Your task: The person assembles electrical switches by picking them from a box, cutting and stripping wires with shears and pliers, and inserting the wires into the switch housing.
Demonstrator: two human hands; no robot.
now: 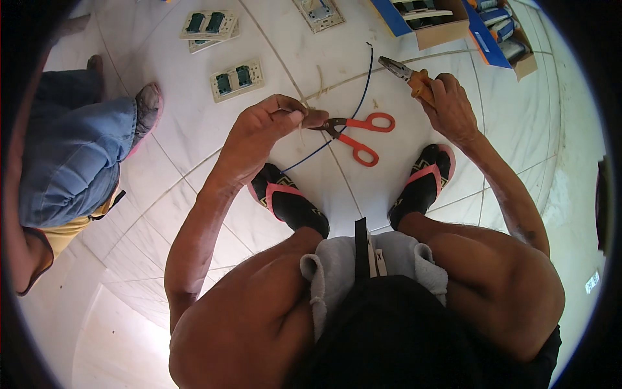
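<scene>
My right hand point(448, 107) grips a pair of pliers point(408, 74) by its orange handles. The pliers' grey jaws point up and left, toward the end of a blue wire point(365, 91). My left hand point(269, 126) is closed in a pinch at the left end of the red-handled snips point(350, 128). What the pinch holds, if anything, is too small to make out. Those snips lie on the tiles with their handles spread to the right. The blue wire curves beneath them, from near my left foot up to a bare, frayed-looking tip.
Several switch or socket plates point(237, 80) lie face down at the upper left and top. Open cardboard boxes point(447, 29) with packed parts stand at the upper right. Another person's leg in jeans point(78, 152) is at the left. My sandalled feet point(424, 185) flank the snips.
</scene>
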